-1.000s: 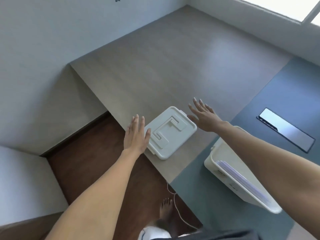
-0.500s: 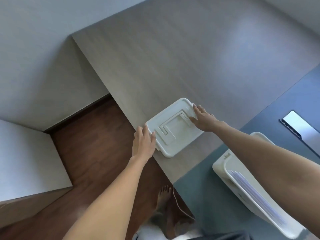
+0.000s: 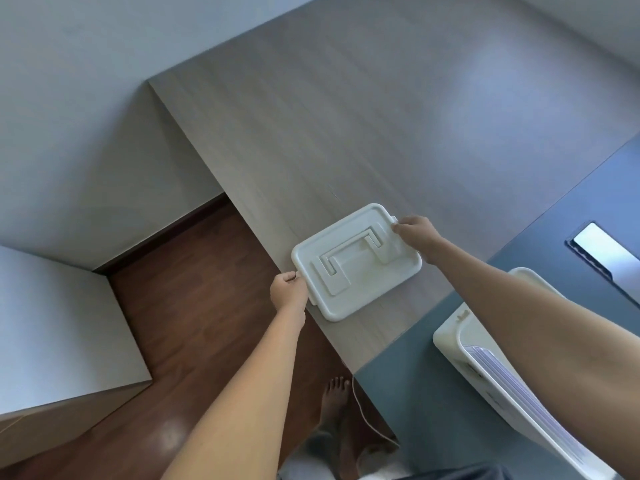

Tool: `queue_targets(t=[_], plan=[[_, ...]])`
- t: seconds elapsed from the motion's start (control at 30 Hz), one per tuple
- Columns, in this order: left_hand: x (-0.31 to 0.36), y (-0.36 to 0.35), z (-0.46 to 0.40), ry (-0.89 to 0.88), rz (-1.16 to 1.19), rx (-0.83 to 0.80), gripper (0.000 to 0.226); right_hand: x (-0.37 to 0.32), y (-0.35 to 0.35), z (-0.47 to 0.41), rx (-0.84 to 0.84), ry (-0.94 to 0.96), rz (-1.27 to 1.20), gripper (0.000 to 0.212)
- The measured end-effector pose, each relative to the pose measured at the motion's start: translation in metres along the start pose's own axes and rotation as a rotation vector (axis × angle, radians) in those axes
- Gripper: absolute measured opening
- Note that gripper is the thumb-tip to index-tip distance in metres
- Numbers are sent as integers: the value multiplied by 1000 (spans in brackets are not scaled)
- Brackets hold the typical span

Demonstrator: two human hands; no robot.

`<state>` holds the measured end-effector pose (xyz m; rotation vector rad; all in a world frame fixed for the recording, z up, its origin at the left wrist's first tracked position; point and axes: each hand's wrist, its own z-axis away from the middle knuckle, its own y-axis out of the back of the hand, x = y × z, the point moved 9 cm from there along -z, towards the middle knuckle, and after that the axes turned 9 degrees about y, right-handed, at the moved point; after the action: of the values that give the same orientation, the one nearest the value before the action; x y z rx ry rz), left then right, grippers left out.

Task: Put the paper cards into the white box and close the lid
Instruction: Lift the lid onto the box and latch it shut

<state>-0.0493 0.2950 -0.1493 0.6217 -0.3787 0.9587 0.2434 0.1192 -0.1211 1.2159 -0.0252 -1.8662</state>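
A white plastic lid [image 3: 349, 265] with a flat folded handle lies on the light wooden tabletop near its front edge. My left hand [image 3: 288, 294] grips the lid's left end tab, and my right hand [image 3: 415, 232] grips its far right corner tab. The open white box [image 3: 450, 336] stands at the lower right on the grey-blue part of the surface, partly hidden by my right forearm. A stack of paper cards [image 3: 502, 382] stands on edge inside it.
The wooden tabletop [image 3: 363, 116] stretches far behind the lid. A dark-framed shiny slot [image 3: 602, 252] is set in the grey-blue surface at the right. Below the table edge are dark wood floor [image 3: 194, 306], my bare foot [image 3: 334, 398] and a thin white cable [image 3: 363, 417].
Both hands have gone from open and resting at the lid's ends to closed on its end tabs. The camera has tilted, shifting the box further to the lower right.
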Motion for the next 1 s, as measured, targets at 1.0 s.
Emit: queue_targets(t=[1.0], plan=[[120,-114,109,-174,127,-568,33,7,208,160,448,108,-387,15]])
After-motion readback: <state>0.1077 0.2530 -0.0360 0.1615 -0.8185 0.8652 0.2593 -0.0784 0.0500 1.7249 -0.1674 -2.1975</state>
